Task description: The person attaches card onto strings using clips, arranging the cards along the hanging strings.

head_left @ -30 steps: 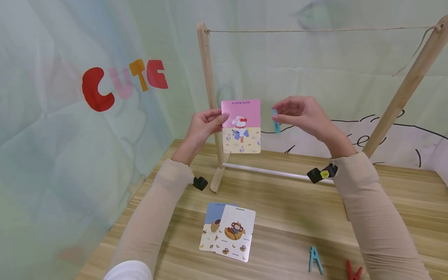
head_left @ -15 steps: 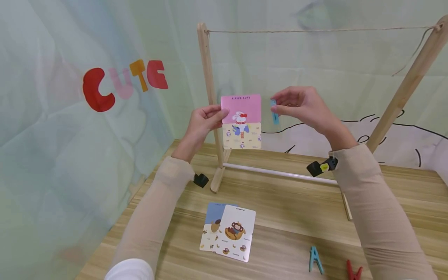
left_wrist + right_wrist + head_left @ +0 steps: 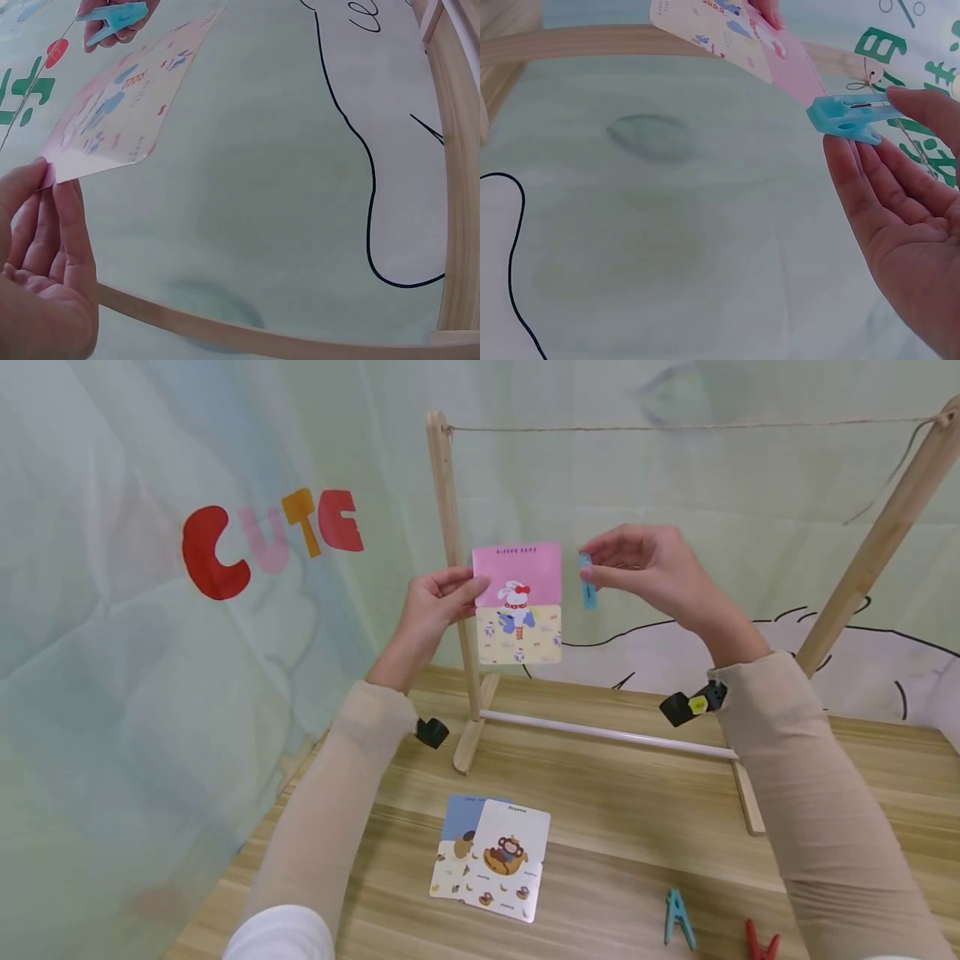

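My left hand [image 3: 442,606] pinches a pink and yellow card [image 3: 517,631] with a white dog-like figure by its left edge, thumb on the front. The card hangs in the air below the string [image 3: 675,427], near the left wooden post. Just right of the card, my right hand [image 3: 652,564] holds a light blue clothespin [image 3: 588,585] between thumb and fingers. In the right wrist view the clothespin [image 3: 851,116] lies between thumb and fingertips, apart from the string. The left wrist view shows the card [image 3: 124,112] tilted, thumb and fingers on its corner area.
Two overlapping cards, a white monkey card [image 3: 506,860] and a blue one [image 3: 461,818], lie on the wooden table [image 3: 600,877]. A teal clothespin [image 3: 678,918] and a red clothespin [image 3: 761,941] lie at the front right. The stand's left post [image 3: 442,485] and white bottom bar [image 3: 600,729] stand behind.
Both hands have risen toward the string, carrying the card and the blue clothespin upward. The cards and clothespins on the table stay where they were.
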`<state>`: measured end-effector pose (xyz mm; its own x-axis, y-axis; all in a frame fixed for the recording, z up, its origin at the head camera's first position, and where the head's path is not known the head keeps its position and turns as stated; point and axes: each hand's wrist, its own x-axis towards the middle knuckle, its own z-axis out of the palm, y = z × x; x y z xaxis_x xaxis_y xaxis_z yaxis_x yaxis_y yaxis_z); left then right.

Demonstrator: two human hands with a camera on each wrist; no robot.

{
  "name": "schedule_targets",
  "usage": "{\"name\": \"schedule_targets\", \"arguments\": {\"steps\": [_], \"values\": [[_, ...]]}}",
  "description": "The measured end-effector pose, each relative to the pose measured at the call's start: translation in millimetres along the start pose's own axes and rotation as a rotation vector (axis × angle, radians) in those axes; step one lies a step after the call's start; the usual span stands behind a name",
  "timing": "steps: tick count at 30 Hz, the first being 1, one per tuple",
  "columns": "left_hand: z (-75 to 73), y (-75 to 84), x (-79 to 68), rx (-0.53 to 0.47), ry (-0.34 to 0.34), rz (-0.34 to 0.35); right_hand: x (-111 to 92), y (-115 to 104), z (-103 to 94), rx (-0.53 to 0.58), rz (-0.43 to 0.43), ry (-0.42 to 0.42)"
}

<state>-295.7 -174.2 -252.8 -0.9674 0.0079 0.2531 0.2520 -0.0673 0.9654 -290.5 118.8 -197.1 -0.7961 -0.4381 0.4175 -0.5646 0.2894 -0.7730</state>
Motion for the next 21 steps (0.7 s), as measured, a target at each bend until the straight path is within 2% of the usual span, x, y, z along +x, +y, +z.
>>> {"name": "schedule_targets", "arguments": {"steps": [11,21], "values": [[-4.5,11.7,2.7,0.012,0.008,0.022,9.5,-16.5,-2.5,0.048,-0.031,-0.002],[-6.6,20.5,3.5,0.027,0.023,0.049,15.7,-22.3,-3.1,0.070,-0.015,0.006]]}}
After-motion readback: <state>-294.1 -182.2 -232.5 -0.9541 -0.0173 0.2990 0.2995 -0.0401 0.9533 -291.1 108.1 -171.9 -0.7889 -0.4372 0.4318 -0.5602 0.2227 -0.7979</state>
